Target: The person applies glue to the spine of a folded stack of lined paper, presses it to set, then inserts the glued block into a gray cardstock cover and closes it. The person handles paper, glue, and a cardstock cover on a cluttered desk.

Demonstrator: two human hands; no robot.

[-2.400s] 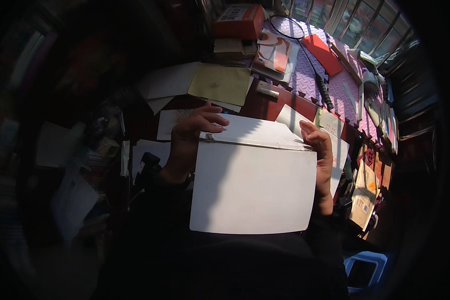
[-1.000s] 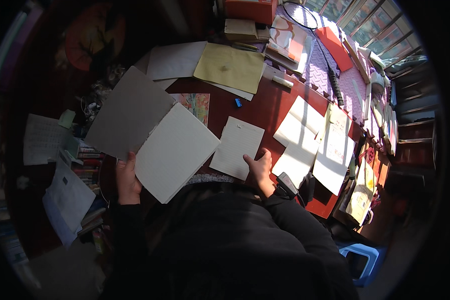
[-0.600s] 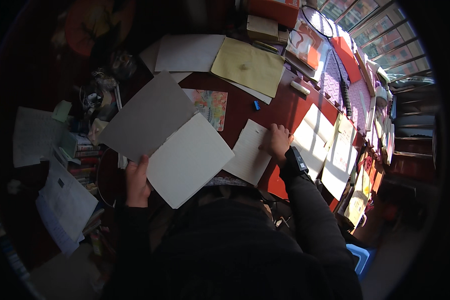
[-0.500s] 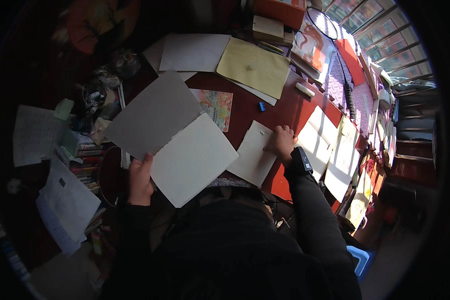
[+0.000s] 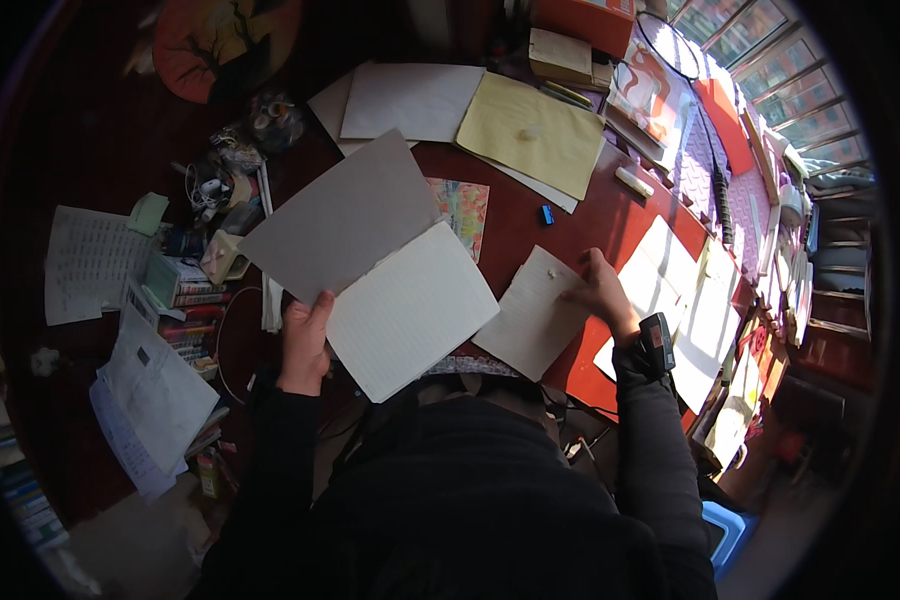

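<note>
My left hand (image 5: pixel 306 342) is closed on the left edge of an open notebook (image 5: pixel 417 312), its thumb on top. The notebook's grey cover (image 5: pixel 345 215) is folded back to the upper left, and a faintly lined white page faces up. On the right, my right hand (image 5: pixel 608 292) hovers at the edge of a loose lined sheet (image 5: pixel 526 318), fingers curved and apart, with nothing seen in them. A tiny white scrap (image 5: pixel 551 273) lies on that sheet. Beyond it is a small blue object (image 5: pixel 547 214), perhaps a sharpener. A colourful patterned booklet (image 5: pixel 464 212) is partly under the notebook.
Yellow paper (image 5: pixel 530 135) and white sheets (image 5: pixel 412 103) lie at the back of the red-brown desk (image 5: pixel 515 228). Sunlit papers (image 5: pixel 662 265) and a white eraser-like stick (image 5: pixel 634 181) are at right. Stacked books (image 5: pixel 195 285) and loose papers (image 5: pixel 165 385) crowd the left.
My right hand has come off the loose sheet, moving slightly right, and its fingers have spread. My left hand keeps hold of the notebook. The whole view has shifted a little.
</note>
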